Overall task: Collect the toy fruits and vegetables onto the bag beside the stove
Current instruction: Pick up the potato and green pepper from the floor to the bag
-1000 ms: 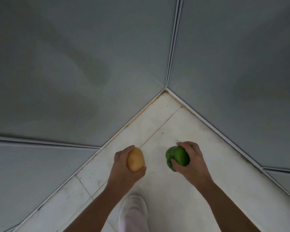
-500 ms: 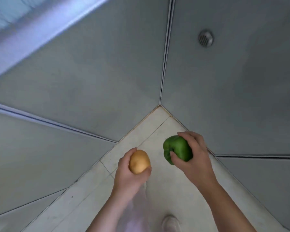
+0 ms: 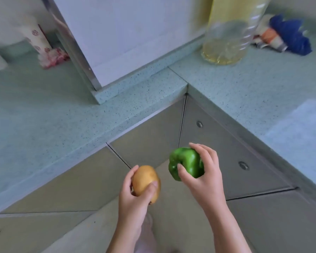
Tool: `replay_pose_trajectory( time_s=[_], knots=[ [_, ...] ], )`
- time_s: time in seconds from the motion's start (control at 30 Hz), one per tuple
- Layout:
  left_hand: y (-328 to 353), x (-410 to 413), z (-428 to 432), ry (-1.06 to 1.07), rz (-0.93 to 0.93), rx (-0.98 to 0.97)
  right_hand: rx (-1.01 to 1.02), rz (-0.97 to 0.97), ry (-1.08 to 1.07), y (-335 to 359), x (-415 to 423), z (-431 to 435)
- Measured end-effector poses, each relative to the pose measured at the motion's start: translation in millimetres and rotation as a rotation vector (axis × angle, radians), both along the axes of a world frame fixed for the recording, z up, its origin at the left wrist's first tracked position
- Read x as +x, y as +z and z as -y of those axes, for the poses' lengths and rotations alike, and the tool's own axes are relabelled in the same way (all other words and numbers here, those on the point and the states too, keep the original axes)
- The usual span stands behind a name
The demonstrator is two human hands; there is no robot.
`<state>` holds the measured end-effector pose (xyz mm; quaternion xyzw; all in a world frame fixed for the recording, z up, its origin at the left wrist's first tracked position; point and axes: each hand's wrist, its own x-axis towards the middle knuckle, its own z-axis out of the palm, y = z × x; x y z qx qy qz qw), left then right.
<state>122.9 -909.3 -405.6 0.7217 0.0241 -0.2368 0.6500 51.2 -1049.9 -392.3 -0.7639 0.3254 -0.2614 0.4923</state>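
Gripping one toy apiece, the left hand (image 3: 135, 198) wraps its fingers (image 3: 130, 173) around the toy potato (image 3: 144, 179) and the right hand (image 3: 205, 179) clamps on the green toy pepper (image 3: 188, 161), both held near, off the corner surface (image 3: 62, 110), likely for carrying to a bag I cannot identify here.

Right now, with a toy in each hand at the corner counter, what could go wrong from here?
1. The left hand grips the potato and the right hand grips the green pepper, so no hand is free to catch a slip.
2. The clear bottle stands on the counter near the corner; an arm reaching past might knock it.
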Motion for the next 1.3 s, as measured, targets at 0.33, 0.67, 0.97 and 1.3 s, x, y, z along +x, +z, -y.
replay_pose_trajectory(
  time_s=[0.33,0.67,0.97,1.3],
  knots=[
    [128.9,3.5,-15.8,-0.075,0.157,-0.212,-0.11,0.13,0.069,129.8,-14.0,-16.7],
    [181.0,-3.7,-99.5,-0.032,0.44,-0.097,-0.192,0.139,0.329,184.1,-0.6,-59.7],
    [207.4,6.5,-212.5,0.082,0.558,-0.038,-0.227,0.187,0.519,220.4,36.9,-159.6],
    [211.6,14.8,-443.7,0.343,0.662,0.127,-0.271,0.259,0.865,237.6,102.4,-397.4]
  ],
)
